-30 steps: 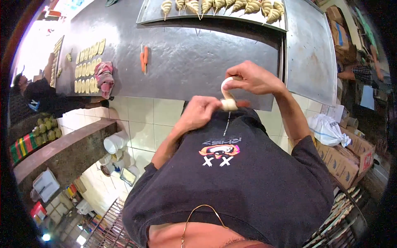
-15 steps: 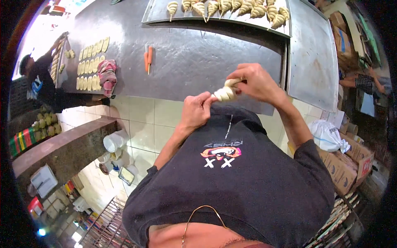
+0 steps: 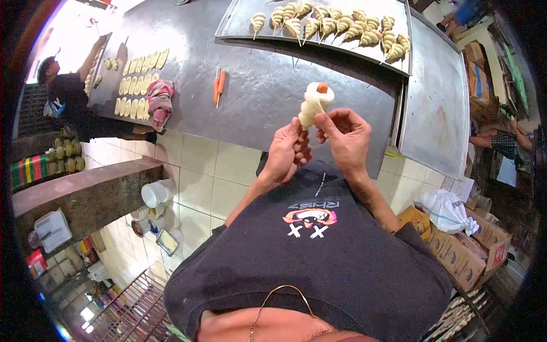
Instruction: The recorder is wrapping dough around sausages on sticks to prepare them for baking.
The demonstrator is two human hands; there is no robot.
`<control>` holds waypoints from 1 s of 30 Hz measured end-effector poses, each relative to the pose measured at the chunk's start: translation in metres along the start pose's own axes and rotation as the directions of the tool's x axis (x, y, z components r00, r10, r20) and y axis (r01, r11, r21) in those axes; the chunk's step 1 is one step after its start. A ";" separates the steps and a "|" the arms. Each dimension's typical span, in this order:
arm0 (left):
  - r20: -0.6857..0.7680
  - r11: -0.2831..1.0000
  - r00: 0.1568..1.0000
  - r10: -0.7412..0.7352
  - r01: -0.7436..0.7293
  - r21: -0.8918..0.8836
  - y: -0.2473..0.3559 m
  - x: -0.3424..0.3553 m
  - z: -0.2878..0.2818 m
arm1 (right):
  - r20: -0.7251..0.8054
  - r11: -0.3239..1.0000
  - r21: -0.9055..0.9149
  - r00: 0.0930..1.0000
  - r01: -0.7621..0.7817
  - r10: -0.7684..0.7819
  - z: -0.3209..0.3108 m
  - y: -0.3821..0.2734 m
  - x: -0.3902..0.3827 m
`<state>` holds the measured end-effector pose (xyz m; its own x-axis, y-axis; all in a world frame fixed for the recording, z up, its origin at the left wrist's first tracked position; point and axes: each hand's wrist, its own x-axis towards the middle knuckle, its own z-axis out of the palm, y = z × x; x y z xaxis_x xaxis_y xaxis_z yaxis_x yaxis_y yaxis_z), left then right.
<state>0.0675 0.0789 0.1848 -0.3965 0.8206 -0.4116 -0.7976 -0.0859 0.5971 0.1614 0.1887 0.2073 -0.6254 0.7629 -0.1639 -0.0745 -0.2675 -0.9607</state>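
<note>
We see a fairly bright scene, with daylight blown out white at the upper left. The steel table (image 3: 256,108) shows soft sheen and short shadows under the tray (image 3: 239,25). Fisheye bending curves straight edges near the rim, where a black vignette closes in. The centre is sharp; edges soften.

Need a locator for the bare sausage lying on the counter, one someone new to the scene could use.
Start at the grey steel counter and find the metal tray of dough-wrapped skewers along its far edge. Just nearer than the tray's left corner, right of the crumpled pink cloth, lies the orange sausage on a thin stick. It alone carries no dough, unlike the wrapped one in the hands.
</note>
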 end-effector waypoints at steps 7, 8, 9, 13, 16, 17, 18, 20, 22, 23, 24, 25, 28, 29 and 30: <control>0.006 1.000 1.000 0.016 -0.016 -0.022 0.011 0.008 -0.008 | -0.125 0.973 0.053 0.968 0.223 -0.215 -0.011 -0.030 0.010; 0.012 0.997 1.000 -0.009 0.010 -0.070 0.013 0.008 -0.007 | -0.068 0.984 -0.021 0.982 0.176 -0.178 -0.012 -0.031 0.007; 0.024 0.991 0.999 -0.043 0.046 -0.128 0.014 0.006 -0.003 | -0.008 0.992 -0.047 0.993 0.121 -0.121 -0.007 -0.028 0.003; 0.147 0.999 0.988 0.038 -0.040 0.014 0.005 0.003 0.006 | -0.002 0.991 0.008 0.991 0.137 -0.137 0.005 -0.007 -0.003; 0.183 0.895 0.967 0.176 -0.234 0.379 0.007 -0.003 0.013 | -0.068 0.990 -0.004 0.987 0.144 -0.144 0.002 -0.006 0.007; 0.167 0.882 0.974 0.154 -0.211 0.422 0.008 -0.004 0.012 | -0.087 0.983 0.010 0.979 0.184 -0.183 0.001 -0.005 0.010; 0.163 0.882 0.974 0.155 -0.211 0.422 0.006 -0.003 0.011 | -0.084 0.983 0.011 0.980 0.181 -0.180 0.001 -0.004 0.009; 0.131 0.809 0.961 0.242 -0.275 0.520 0.005 0.002 0.008 | -0.067 0.985 -0.037 0.983 0.166 -0.168 0.002 -0.004 0.007; 0.088 0.827 0.968 0.236 -0.248 0.505 0.005 0.003 0.007 | -0.057 0.968 -0.095 0.970 0.231 -0.237 0.002 0.011 0.001; 0.048 0.844 0.973 0.227 -0.221 0.489 0.005 0.003 0.006 | -0.047 0.943 -0.152 0.951 0.295 -0.305 0.002 0.019 -0.002; 0.046 0.843 0.973 0.227 -0.220 0.490 0.005 0.003 0.006 | -0.046 0.944 -0.151 0.952 0.294 -0.303 0.002 0.024 -0.002; 0.048 0.803 0.964 0.260 -0.244 0.543 0.003 0.003 0.006 | -0.048 0.924 -0.175 0.935 0.339 -0.352 0.003 0.029 -0.003; 0.140 0.558 0.904 0.403 -0.364 0.746 0.004 0.005 0.008 | -0.076 0.909 -0.156 0.913 0.386 -0.401 0.004 0.038 0.005; 0.253 0.313 0.838 0.484 -0.436 0.844 0.004 0.006 0.009 | -0.103 0.912 -0.112 0.908 0.394 -0.405 0.004 0.040 0.009; 0.251 0.315 0.841 0.480 -0.432 0.845 0.001 0.007 0.008 | -0.106 0.914 -0.113 0.910 0.390 -0.401 0.004 0.040 0.010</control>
<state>0.0675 0.0893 0.1885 -0.6017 0.7906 0.1136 0.3041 0.0953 0.9479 0.1489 0.1827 0.1683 -0.4568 0.8638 0.2127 -0.2244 0.1195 -0.9671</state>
